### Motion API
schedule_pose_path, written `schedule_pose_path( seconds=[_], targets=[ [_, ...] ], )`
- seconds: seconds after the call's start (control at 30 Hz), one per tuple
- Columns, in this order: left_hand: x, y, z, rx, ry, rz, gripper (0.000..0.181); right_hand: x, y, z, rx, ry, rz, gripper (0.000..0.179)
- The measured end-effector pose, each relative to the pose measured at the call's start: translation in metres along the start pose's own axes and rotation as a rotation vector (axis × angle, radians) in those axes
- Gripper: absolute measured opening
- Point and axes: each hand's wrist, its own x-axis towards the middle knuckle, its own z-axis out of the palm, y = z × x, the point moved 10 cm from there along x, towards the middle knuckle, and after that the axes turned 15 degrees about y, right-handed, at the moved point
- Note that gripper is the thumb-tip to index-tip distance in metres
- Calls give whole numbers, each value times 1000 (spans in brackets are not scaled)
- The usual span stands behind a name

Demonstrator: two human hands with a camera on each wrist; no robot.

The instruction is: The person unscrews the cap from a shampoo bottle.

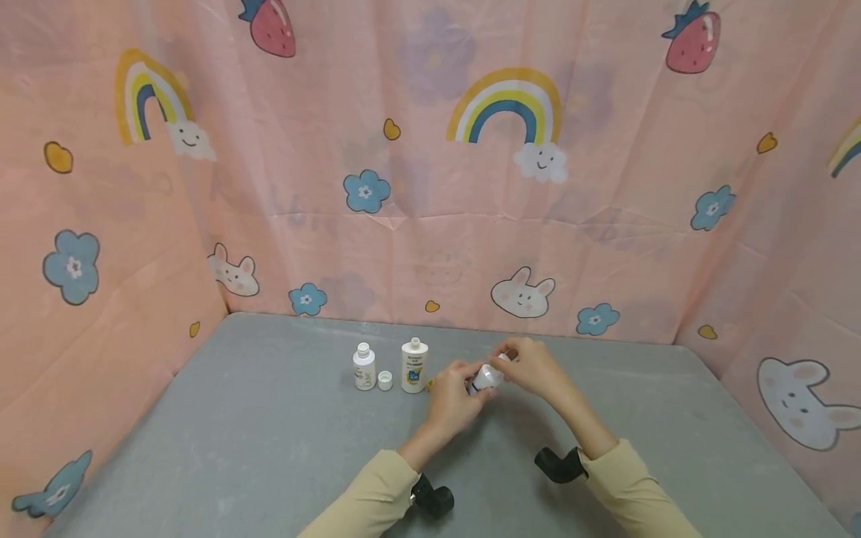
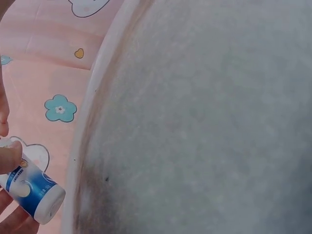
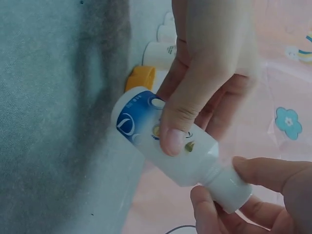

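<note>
A white bottle with a blue label [image 3: 178,156] is tilted in the air over the table, gripped around its body by my left hand [image 1: 452,400]. The thumb lies across the label, and the bottle's base also shows in the left wrist view [image 2: 51,204]. At the bottle's upper end, my right hand [image 1: 534,368] pinches a white cap [image 3: 229,190] between thumb and fingers. The cap sits at the neck, in line with the body. Close beside the left hand lies a yellow cap [image 3: 140,78], mostly hidden behind that hand in the head view.
Left of the hands stand a taller white bottle [image 1: 414,368] and a smaller white bottle [image 1: 364,369], both uncapped. Between them on the grey table [image 1: 255,433] rests a loose white cap [image 1: 385,380]. A pink patterned curtain [image 1: 430,246] surrounds the table's back and sides.
</note>
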Motion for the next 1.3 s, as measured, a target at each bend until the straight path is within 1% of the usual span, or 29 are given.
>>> schedule_pose_path(
  seconds=[0.17, 0.33, 0.47, 0.6, 0.73, 0.8, 0.9, 0.97, 1.03, 1.17, 1.3],
  targets=[
    [-1, -1, 2, -10, -23, 6, 42, 1, -5, -1, -2, -11, -63, 12],
    [-1, -5, 0, -3, -13, -2, 41, 1, -9, 0, 15, -34, -110, 7],
    [0, -6, -1, 3, -7, 3, 41, 1, -12, 0, 30, -41, -147, 12],
    [0, -8, -2, 8, -12, -5, 40, 0, -15, 1, 49, -62, -198, 19],
    [1, -9, -1, 35, -18, -18, 41, -1, -16, 1, 63, -80, -220, 23],
    [2, -9, -2, 51, -10, -21, 41, 0, -15, 0, 65, -67, -234, 24],
    [5, -7, -3, 58, 3, -20, 41, 2, -14, -5, 55, -22, -265, 24],
    [7, -6, -4, 51, 11, -23, 41, 3, -12, -8, 39, 7, -266, 25],
    [8, -6, -4, 44, 9, -34, 41, 4, -8, -9, 26, 22, -237, 26],
    [8, -10, -4, 37, 4, -65, 40, 4, 0, -8, 13, 18, -166, 30],
    [9, -12, -2, 43, 21, -82, 39, 3, 8, -6, 12, 18, -139, 31]
  ],
)
